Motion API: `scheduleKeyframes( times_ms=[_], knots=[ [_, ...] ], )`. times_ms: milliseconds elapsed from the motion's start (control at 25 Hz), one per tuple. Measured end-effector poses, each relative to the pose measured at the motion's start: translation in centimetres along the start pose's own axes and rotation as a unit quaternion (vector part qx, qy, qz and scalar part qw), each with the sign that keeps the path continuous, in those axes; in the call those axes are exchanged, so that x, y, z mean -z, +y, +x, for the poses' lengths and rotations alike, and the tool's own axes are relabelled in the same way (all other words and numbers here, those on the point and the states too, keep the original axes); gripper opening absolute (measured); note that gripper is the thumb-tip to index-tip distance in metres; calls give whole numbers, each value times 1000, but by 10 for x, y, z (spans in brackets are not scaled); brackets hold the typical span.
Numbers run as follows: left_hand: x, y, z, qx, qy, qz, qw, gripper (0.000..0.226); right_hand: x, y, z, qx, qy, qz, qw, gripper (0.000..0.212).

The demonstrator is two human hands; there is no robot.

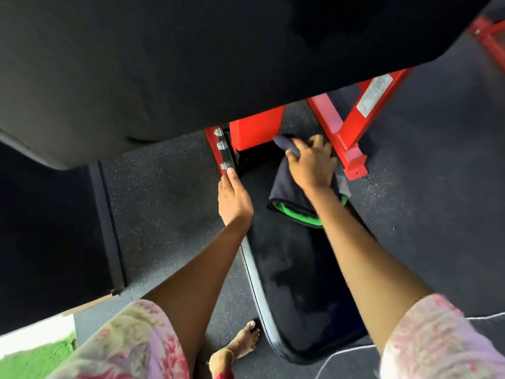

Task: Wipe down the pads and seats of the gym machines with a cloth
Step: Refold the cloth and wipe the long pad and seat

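A long black seat pad (pixel 297 283) of a red-framed gym machine runs from the bottom centre up toward the frame. A dark cloth with a green edge (pixel 289 198) lies on the pad's far end. My right hand (pixel 311 162) presses down on the cloth, its fingers spread and bent over the bunched top of it. At the pad's left edge my left hand (pixel 233 195) rests with its fingers straight, fingertips touching the bolted red bracket (pixel 222 151).
A large black back pad (pixel 218 56) fills the top of the view, overhanging the hands. Red frame legs (pixel 344 132) stand just right of the cloth. Speckled rubber floor (pixel 164 209) surrounds the machine. My bare foot (pixel 243 343) stands by the pad's near end, and a thin cable (pixel 349 351) trails there.
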State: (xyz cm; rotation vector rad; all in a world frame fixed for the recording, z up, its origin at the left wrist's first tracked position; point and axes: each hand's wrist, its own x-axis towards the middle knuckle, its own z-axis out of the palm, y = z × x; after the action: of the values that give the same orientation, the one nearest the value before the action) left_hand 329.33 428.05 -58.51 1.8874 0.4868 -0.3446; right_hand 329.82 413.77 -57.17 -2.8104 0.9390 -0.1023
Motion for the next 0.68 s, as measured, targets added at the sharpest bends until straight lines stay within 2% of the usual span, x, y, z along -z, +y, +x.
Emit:
scheduleKeyframes(
  times_ms=[40,120,200,240,360,400,440,520,680],
  knots=[
    [1,-1,2,2,2,7,1000,51,-2,-10,-14,14,18,1,1000,34],
    [2,-3,4,-19,-15,63,998,50,-8,-16,-40,139,39,5,989,36],
    [-1,-3,5,-31,-14,119,992,47,-5,7,-30,256,30,-10,966,40],
    [-3,0,4,-20,0,127,992,44,1,18,-18,244,9,-9,970,41],
    [-5,4,3,-13,17,144,989,42,4,25,-3,-4,-10,-4,1000,38],
    [-4,1,5,-17,17,141,990,42,4,14,-13,-29,5,-1,1000,38],
    [-4,-1,6,-24,18,137,990,42,3,4,-29,-9,38,1,999,38],
    [-4,-6,10,-26,15,132,991,41,-1,-4,-76,94,68,7,993,43],
    [-4,-4,9,-11,12,130,991,42,16,45,-147,303,5,23,953,47]
  ],
)
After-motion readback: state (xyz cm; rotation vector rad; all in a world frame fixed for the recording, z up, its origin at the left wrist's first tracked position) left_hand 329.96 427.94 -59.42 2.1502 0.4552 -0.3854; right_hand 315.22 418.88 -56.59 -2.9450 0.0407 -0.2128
